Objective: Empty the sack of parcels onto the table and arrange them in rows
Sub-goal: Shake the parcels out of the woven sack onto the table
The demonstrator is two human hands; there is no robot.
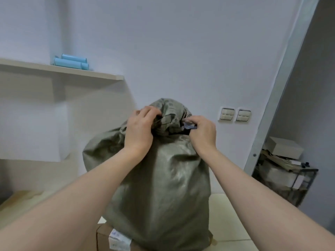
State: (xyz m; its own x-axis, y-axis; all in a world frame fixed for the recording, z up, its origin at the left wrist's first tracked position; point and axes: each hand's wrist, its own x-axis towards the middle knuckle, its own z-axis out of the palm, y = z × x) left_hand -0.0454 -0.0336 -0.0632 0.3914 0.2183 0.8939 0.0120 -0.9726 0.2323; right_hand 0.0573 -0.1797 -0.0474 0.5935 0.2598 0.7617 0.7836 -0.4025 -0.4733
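A full grey-green woven sack (163,187) stands upright in the middle of the view, its neck bunched and tied at the top. My left hand (140,129) grips the gathered neck from the left. My right hand (203,132) pinches a small bluish tie or tag (188,125) at the right side of the neck. The sack's base rests on a brown cardboard box (103,238) with a white label (117,240). The parcels inside the sack are hidden.
A pale table surface (233,214) lies to the right of the sack. A wall shelf (63,71) at the left carries blue rolls (70,61). Wall switches (234,115) are behind. A black wire rack (290,178) with boxes stands at the far right.
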